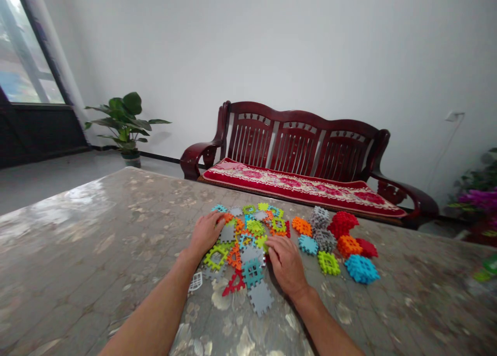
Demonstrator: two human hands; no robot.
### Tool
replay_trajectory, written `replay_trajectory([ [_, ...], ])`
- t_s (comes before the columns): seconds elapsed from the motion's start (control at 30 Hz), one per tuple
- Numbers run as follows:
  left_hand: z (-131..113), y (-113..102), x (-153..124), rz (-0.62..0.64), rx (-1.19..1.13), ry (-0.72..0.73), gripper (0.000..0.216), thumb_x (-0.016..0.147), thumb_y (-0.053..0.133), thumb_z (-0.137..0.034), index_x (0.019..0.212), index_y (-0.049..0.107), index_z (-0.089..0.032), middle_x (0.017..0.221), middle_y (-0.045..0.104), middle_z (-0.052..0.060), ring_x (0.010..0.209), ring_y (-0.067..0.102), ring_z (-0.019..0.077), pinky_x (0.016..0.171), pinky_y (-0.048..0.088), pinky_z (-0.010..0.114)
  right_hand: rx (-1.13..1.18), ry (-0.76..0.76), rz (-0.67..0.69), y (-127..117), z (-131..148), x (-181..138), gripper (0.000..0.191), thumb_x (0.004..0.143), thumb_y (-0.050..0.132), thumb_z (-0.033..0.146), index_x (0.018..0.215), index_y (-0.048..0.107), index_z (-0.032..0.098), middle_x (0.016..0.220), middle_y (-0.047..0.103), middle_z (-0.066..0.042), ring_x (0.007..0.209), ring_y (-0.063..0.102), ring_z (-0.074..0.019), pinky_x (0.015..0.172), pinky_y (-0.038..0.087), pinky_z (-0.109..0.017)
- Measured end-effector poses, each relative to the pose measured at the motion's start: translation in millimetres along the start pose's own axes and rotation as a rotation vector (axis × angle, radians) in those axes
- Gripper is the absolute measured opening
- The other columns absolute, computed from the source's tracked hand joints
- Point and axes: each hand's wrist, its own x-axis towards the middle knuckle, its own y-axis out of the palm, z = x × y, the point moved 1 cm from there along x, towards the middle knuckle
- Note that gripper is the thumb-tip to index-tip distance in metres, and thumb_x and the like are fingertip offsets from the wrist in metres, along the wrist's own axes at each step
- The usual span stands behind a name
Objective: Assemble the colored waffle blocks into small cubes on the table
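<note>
A loose heap of notched plastic interlocking tiles lies between my hands, in grey, lime green, orange, teal and red. My left hand (207, 233) rests at the heap's left side, fingers stretched toward an orange tile (228, 218) and beside a grey tile (227, 232). At the right side, my right hand (288, 262) has its fingers bent together at the edge of a lime-green tile (261, 242); part of its grip is hidden. Nearer me lie a teal window tile (252, 272), a plain grey tile (261, 298) and a red triangular tile (234, 283).
Right of my right hand stand stacks sorted by colour, among them a blue stack (362, 269), a red stack (343, 223) and a lime-green stack (328, 262). A white grid piece (195, 282) lies at left on the patterned tablecloth (97, 262). Behind is a wooden bench (295, 143).
</note>
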Motion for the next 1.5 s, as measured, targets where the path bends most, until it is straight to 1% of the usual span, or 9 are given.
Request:
replay_trajectory([
  [0.27, 0, 1, 1, -0.009, -0.015, 0.021, 0.036, 0.095, 0.042, -0.034, 0.117, 0.068, -0.023, 0.126, 0.068, 0.008, 0.117, 0.061, 0.0244, 0.105, 0.041, 0.041, -0.084, 0.118, -0.059, 2, -11, 18, 0.037, 0.095, 0.041, 0.025, 0.123, 0.065, 0.022, 0.131, 0.064, -0.008, 0.125, 0.054, -0.0227, 0.112, 0.036, -0.044],
  [0.53, 2, 0, 2, -0.010, -0.001, 0.023, 0.034, 0.095, 0.043, -0.034, 0.115, 0.068, -0.024, 0.126, 0.068, 0.006, 0.117, 0.061, 0.0233, 0.106, 0.041, 0.039, -0.317, 0.144, 0.095, 15, -21, 68, 0.043, 0.096, 0.046, 0.031, 0.136, 0.056, 0.019, 0.144, 0.054, -0.015, 0.132, 0.048, -0.0283, 0.111, 0.034, -0.048],
  [0.63, 3, 1, 2, -0.014, -0.015, 0.029, 0.034, 0.094, 0.043, -0.035, 0.114, 0.068, -0.023, 0.125, 0.068, 0.007, 0.117, 0.061, 0.0235, 0.106, 0.041, 0.038, -0.331, 0.150, 0.168, 21, -22, 76, 0.040, 0.097, 0.046, 0.033, 0.133, 0.058, 0.024, 0.142, 0.056, -0.011, 0.131, 0.050, -0.0286, 0.109, 0.035, -0.049],
  [0.83, 1, -1, 2, -0.024, -0.027, 0.024, 0.033, 0.094, 0.042, -0.031, 0.113, 0.069, -0.023, 0.125, 0.069, 0.007, 0.116, 0.062, 0.0237, 0.105, 0.042, 0.039, -0.240, 0.013, 0.197, 26, 1, 61, 0.033, 0.099, 0.045, 0.033, 0.125, 0.064, 0.028, 0.135, 0.062, -0.006, 0.129, 0.051, -0.0238, 0.111, 0.033, -0.044],
  [1.0, 2, 0, 4, -0.017, -0.021, 0.019, 0.037, 0.095, 0.038, -0.032, 0.112, 0.069, -0.020, 0.122, 0.070, 0.008, 0.113, 0.063, 0.0235, 0.103, 0.043, 0.038, -0.105, -0.025, 0.272, 24, 22, 52, 0.036, 0.100, 0.043, 0.033, 0.127, 0.063, 0.023, 0.135, 0.063, -0.006, 0.128, 0.052, -0.0212, 0.113, 0.034, -0.040],
  [1.13, 3, 1, 4, -0.027, -0.034, 0.018, 0.037, 0.094, 0.039, -0.032, 0.112, 0.070, -0.021, 0.122, 0.070, 0.008, 0.113, 0.063, 0.0233, 0.104, 0.043, 0.037, -0.029, 0.057, 0.215, 17, 12, 52, 0.037, 0.098, 0.040, 0.027, 0.123, 0.066, 0.023, 0.133, 0.064, -0.006, 0.126, 0.054, -0.0201, 0.112, 0.036, -0.037],
  [1.23, 2, 1, 3, -0.028, -0.032, 0.009, 0.037, 0.094, 0.040, -0.032, 0.113, 0.070, -0.022, 0.123, 0.070, 0.007, 0.114, 0.063, 0.0239, 0.104, 0.043, 0.038, -0.099, 0.148, 0.148, 11, -5, 52, 0.040, 0.096, 0.040, 0.023, 0.128, 0.063, 0.018, 0.136, 0.061, -0.009, 0.129, 0.051, -0.0223, 0.113, 0.035, -0.039],
  [1.33, 1, 0, 3, -0.014, -0.020, 0.001, 0.037, 0.094, 0.039, -0.031, 0.114, 0.069, -0.021, 0.124, 0.069, 0.008, 0.116, 0.062, 0.0245, 0.105, 0.042, 0.039, -0.202, 0.226, 0.148, 8, -17, 50, 0.043, 0.096, 0.041, 0.027, 0.133, 0.060, 0.014, 0.140, 0.057, -0.013, 0.132, 0.049, -0.0268, 0.113, 0.035, -0.045],
  [1.5, 1, -1, 4, 0.003, -0.011, 0.001, 0.037, 0.094, 0.040, -0.031, 0.115, 0.068, -0.020, 0.126, 0.069, 0.008, 0.117, 0.061, 0.0237, 0.106, 0.041, 0.038, -0.115, 0.180, 0.200, 13, -16, 40, 0.038, 0.097, 0.041, 0.029, 0.124, 0.066, 0.020, 0.137, 0.061, -0.009, 0.128, 0.053, -0.0241, 0.112, 0.035, -0.044],
])
